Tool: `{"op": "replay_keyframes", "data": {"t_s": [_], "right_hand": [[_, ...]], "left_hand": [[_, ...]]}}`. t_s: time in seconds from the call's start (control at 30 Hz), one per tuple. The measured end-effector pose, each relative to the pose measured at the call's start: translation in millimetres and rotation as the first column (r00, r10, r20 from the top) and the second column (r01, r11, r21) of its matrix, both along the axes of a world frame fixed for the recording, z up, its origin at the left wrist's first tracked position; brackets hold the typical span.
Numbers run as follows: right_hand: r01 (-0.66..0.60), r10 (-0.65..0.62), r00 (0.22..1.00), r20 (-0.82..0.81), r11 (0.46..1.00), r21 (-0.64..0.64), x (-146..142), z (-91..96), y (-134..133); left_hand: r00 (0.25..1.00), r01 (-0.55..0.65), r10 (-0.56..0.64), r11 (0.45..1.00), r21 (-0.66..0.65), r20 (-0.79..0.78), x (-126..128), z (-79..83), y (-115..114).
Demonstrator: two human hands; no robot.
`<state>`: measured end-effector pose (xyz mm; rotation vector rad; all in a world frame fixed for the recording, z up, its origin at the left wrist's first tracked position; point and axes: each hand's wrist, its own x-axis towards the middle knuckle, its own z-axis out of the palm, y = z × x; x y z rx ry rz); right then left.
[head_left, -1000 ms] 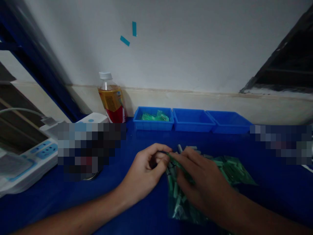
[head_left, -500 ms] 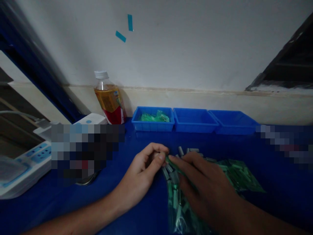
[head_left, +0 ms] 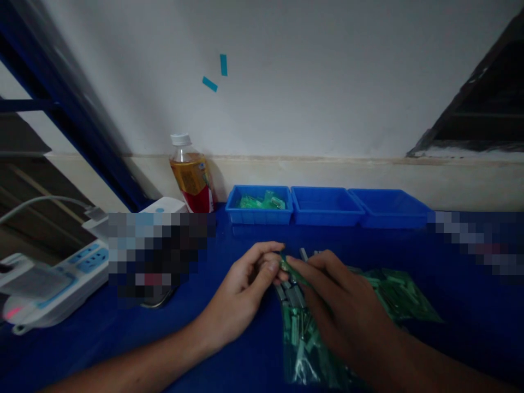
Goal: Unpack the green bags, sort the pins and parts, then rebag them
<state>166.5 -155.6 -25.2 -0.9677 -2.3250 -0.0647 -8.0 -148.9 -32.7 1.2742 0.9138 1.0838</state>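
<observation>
A thin green piece [head_left: 291,269], perhaps plastic, is held between my two hands above the table. My left hand [head_left: 254,278] pinches its near end between thumb and curled fingers. Closed along the piece from the other side is my right hand [head_left: 347,300], its fingertips almost meeting the left ones. Small grey, metal-looking blocks [head_left: 292,295] lie loose below the hands. A clear bag [head_left: 303,365] of green pieces lies under my right hand and is partly hidden by it. Another bag [head_left: 403,295] of green pieces rests to the right.
Along the wall stand three blue trays; the left tray [head_left: 258,219] holds green packets. A drink bottle [head_left: 192,177] is beside them. At left lies a white power strip [head_left: 69,278] with plugs and a cable, next to a blurred-out patch. Another blurred patch is at far right.
The camera view has shifted slightly, so the background sits lower and further right. Both hands stay together on the green piece, with only a slight shift of the fingers.
</observation>
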Motion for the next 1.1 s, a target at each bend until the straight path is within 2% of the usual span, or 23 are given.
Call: {"op": "replay_keyframes", "data": {"t_s": [0.17,0.33,0.43,0.53,0.6,0.63,0.73,0.83,0.9,0.93,0.97,1.0,1.03,1.1], "right_hand": [[0.023,-0.022,1.0,-0.019,0.998,0.056,1,-1.2,1],[-0.005,0.016,0.995,-0.098,0.993,0.116,1,-2.0,0],[-0.031,0.033,0.987,-0.157,0.999,0.009,0,0.0,0],[0.033,-0.07,0.974,-0.213,0.985,-0.172,-2,7.9,1],[0.042,-0.133,0.96,-0.248,0.939,-0.34,-3,15.5,2],[0.02,-0.152,0.95,-0.271,0.901,-0.434,-4,19.4,3],[-0.123,-0.188,0.905,-0.381,0.742,-0.659,-5,28.2,5],[-0.236,-0.223,0.866,-0.448,0.608,-0.758,-6,30.2,5],[-0.228,-0.253,0.867,-0.43,0.565,-0.793,-6,28.5,6],[-0.2,-0.273,0.869,-0.412,0.568,-0.798,-5,27.7,7],[-0.157,-0.293,0.87,-0.397,0.598,-0.786,-4,27.4,10],[-0.096,-0.302,0.872,-0.387,0.667,-0.738,-2,28.0,14],[-0.02,-0.298,0.877,-0.376,0.76,-0.649,1,29.9,19],[0.131,-0.257,0.902,-0.347,0.928,-0.348,5,37.0,37]], "left_hand": [[0.999,-0.024,0.025,0.999,-0.028,0.034,-1,-2.6,3],[0.991,0.106,-0.108,0.994,-0.028,-0.073,-5,2.1,3],[0.994,0.081,-0.082,0.997,-0.013,-0.073,-5,3.1,3],[0.991,-0.096,0.102,0.993,0.07,-0.089,-5,0.8,2],[0.969,-0.174,0.207,0.96,0.221,-0.138,-6,0.0,0],[0.956,-0.165,0.231,0.933,0.32,-0.182,-6,0.2,-2],[0.908,-0.019,0.239,0.843,0.537,-0.344,-8,2.1,-7],[0.88,0.013,0.256,0.829,0.56,-0.4,-9,3.1,-7],[0.877,0.016,0.255,0.831,0.556,-0.406,-9,2.3,-5],[0.874,0.029,0.25,0.829,0.558,-0.416,-9,1.6,-5],[0.868,0.046,0.244,0.828,0.559,-0.433,-8,0.9,-4],[0.857,0.066,0.238,0.829,0.555,-0.457,-7,0.1,-4],[0.843,0.081,0.236,0.833,0.548,-0.483,-6,-0.6,-5],[0.806,0.107,0.233,0.847,0.521,-0.544,-4,-2.0,-6]]}}
